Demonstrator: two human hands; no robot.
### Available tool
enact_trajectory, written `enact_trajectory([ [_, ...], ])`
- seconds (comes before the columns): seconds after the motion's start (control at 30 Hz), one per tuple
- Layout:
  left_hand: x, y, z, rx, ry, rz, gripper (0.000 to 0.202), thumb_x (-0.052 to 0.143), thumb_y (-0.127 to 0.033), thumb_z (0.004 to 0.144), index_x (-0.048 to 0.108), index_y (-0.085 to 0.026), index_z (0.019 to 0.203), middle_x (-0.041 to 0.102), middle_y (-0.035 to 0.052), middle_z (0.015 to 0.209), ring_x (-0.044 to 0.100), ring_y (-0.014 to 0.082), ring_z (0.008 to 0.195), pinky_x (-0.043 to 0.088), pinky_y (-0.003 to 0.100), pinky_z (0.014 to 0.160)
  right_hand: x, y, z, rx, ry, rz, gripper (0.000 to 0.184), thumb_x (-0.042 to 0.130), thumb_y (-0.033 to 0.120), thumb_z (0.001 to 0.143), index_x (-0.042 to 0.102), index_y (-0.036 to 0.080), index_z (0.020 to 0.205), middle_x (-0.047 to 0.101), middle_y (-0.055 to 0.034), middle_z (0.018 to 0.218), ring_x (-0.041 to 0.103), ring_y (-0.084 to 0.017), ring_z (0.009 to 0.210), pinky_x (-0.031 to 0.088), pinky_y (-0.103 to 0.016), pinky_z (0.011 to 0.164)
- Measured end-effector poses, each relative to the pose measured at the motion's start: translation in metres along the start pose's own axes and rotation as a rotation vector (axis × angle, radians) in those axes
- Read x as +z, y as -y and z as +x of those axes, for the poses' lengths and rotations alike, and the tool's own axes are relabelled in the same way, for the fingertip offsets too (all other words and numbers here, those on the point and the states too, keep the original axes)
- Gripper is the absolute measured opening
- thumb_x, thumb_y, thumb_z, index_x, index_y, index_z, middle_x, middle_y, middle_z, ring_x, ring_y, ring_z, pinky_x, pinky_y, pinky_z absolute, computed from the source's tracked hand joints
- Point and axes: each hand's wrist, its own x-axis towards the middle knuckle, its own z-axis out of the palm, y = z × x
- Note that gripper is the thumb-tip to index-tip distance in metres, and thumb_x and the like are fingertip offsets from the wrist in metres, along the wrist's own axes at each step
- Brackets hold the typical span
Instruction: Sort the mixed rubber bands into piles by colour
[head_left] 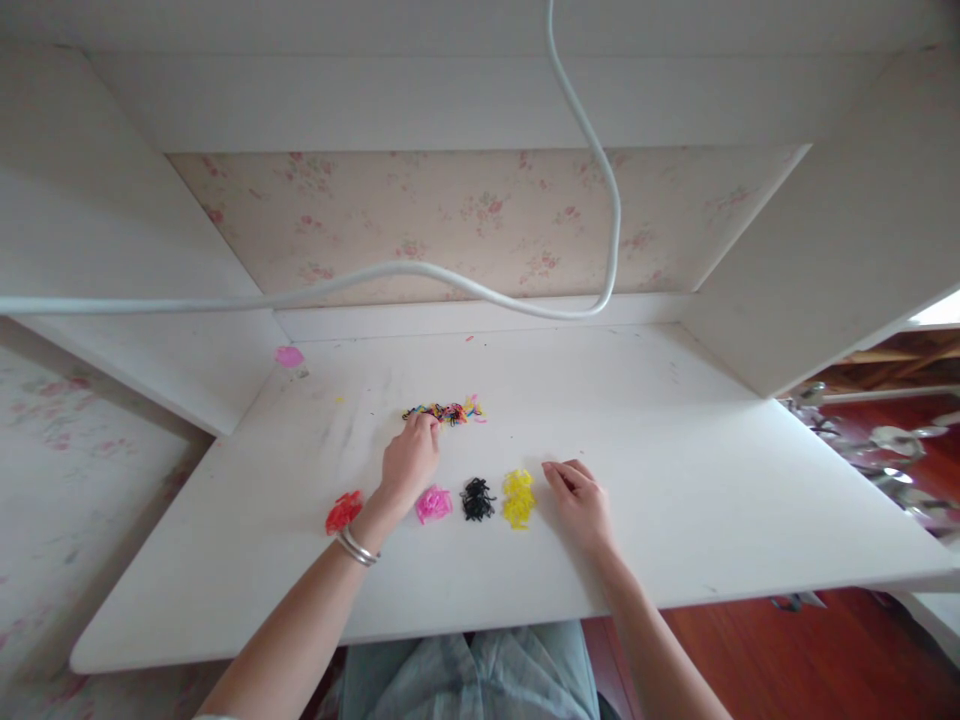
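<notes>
A mixed heap of small coloured rubber bands (pixel 448 411) lies in the middle of the white desk (pixel 675 500). My left hand (pixel 409 462) reaches to the heap's left end, its fingertips curled down on the bands there. In front lie sorted piles: red (pixel 343 511), pink (pixel 433 503), black (pixel 477 498) and yellow (pixel 518 497). My right hand (pixel 581 503) rests on the desk just right of the yellow pile, fingers loosely bent and pressed together, nothing visible in them. A silver bracelet (pixel 357 547) sits on my left wrist.
A white cable (pixel 480 288) hangs across the alcove above the desk. A small pink object (pixel 289 356) lies at the desk's back left corner. White side panels enclose the desk left and right. Shiny objects (pixel 877 440) sit beyond the right edge.
</notes>
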Motion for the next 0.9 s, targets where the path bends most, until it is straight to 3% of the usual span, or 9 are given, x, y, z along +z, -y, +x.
enact_trajectory([
  [0.1, -0.002, -0.015, -0.014, 0.064, 0.015, -0.022, 0.029, 0.029, -0.034, 0.096, 0.054, -0.023, 0.104, 0.057, 0.0046, 0.109, 0.062, 0.0145, 0.086, 0.045, 0.025, 0.071, 0.0, 0.001, 0.0, -0.002, 0.005, -0.004, 0.05, 0.041, 0.057, 0.087, 0.073, 0.018, 0.083, 0.061, -0.0043, 0.074, 0.053, -0.014, 0.063, 0.04, -0.025, 0.061],
  [0.3, 0.007, -0.058, -0.05, 0.353, 0.133, -0.081, 0.031, 0.026, -0.034, 0.096, 0.055, -0.024, 0.103, 0.057, 0.0037, 0.104, 0.062, 0.0131, 0.078, 0.045, 0.024, 0.063, 0.0, 0.001, -0.001, 0.01, 0.018, -0.007, 0.047, 0.042, 0.055, 0.088, 0.073, 0.019, 0.084, 0.061, -0.0045, 0.076, 0.055, -0.015, 0.066, 0.04, -0.025, 0.062],
  [0.53, 0.015, -0.085, -0.06, 0.436, 0.23, -0.065, 0.034, 0.024, -0.025, 0.095, 0.058, -0.02, 0.097, 0.056, 0.0066, 0.1, 0.062, 0.0136, 0.075, 0.048, 0.026, 0.064, -0.001, 0.002, -0.002, -0.011, 0.011, -0.016, 0.048, 0.041, 0.055, 0.088, 0.072, 0.018, 0.084, 0.061, -0.0054, 0.076, 0.055, -0.015, 0.067, 0.041, -0.025, 0.063],
  [0.73, 0.004, -0.072, -0.067, 0.384, 0.175, -0.14, 0.034, 0.027, -0.029, 0.095, 0.061, -0.023, 0.092, 0.059, 0.0043, 0.094, 0.062, 0.012, 0.074, 0.047, 0.024, 0.064, -0.001, 0.003, -0.002, -0.002, 0.025, -0.011, 0.048, 0.042, 0.055, 0.088, 0.072, 0.018, 0.085, 0.062, -0.0057, 0.079, 0.055, -0.016, 0.068, 0.042, -0.026, 0.064],
  [0.9, -0.004, -0.028, -0.09, 0.285, -0.023, -0.319, 0.03, 0.032, -0.031, 0.095, 0.062, -0.026, 0.096, 0.062, 0.0025, 0.092, 0.061, 0.0111, 0.082, 0.047, 0.023, 0.076, 0.0, 0.003, 0.006, 0.02, 0.082, -0.053, 0.045, 0.043, 0.054, 0.086, 0.073, 0.021, 0.084, 0.064, -0.0049, 0.08, 0.055, -0.015, 0.066, 0.042, -0.026, 0.062],
])
